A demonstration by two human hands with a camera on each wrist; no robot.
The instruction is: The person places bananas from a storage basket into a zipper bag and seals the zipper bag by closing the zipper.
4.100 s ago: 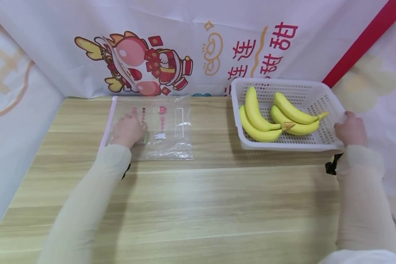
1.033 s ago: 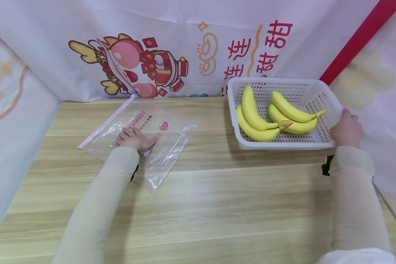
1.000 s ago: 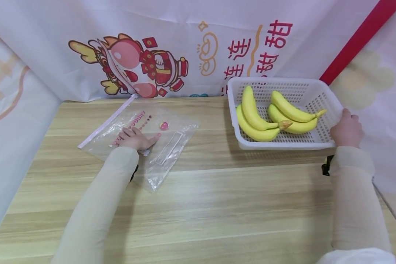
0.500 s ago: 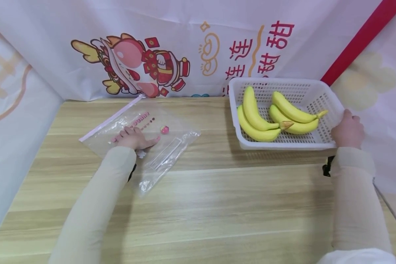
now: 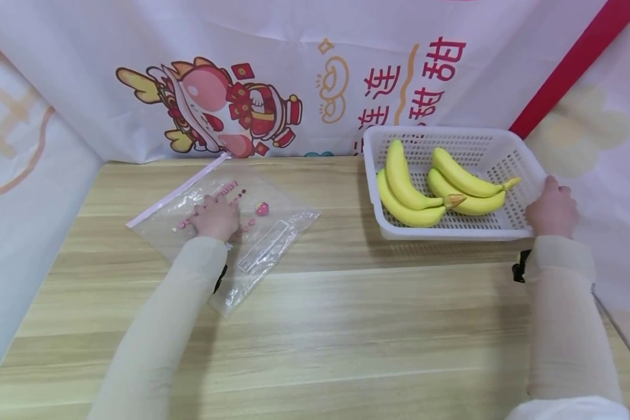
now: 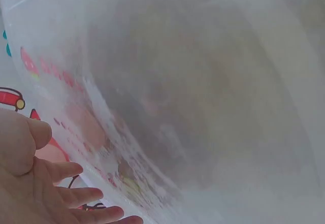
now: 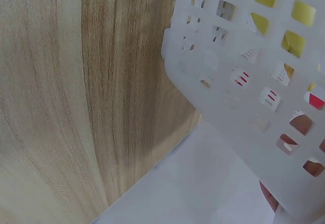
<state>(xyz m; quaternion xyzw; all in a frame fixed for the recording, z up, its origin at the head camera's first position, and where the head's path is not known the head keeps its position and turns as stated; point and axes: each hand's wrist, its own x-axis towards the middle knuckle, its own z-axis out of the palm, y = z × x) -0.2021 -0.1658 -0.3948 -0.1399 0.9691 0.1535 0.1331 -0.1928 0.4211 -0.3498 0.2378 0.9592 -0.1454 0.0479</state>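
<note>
A clear plastic zip bag (image 5: 265,248) with pink print and a lilac slider edge lies slanted on the left of the table. My left hand (image 5: 216,219) rests over its middle, palm down; in the left wrist view its fingers (image 6: 84,196) are loosely extended beside the blurred clear plastic. On the right, my right hand (image 5: 552,210) grips the right end of a white perforated basket (image 5: 451,234). Inside lie two bunches of yellow bananas, a left bunch (image 5: 415,216) and a right bunch (image 5: 464,175). Most of the right hand is hidden behind the basket wall (image 7: 228,102) in the right wrist view.
The wood-grain table (image 5: 346,338) extends in front of both things. A white printed cloth (image 5: 315,76) hangs right behind the bag and basket, with more cloth at both sides. A red band (image 5: 572,70) runs down it behind the basket.
Since the oldest frame, the bag has turned from square to slanted under my left hand. Lately that hand has shifted slightly right, its thumb no longer spread outward. The right hand stays on the basket.
</note>
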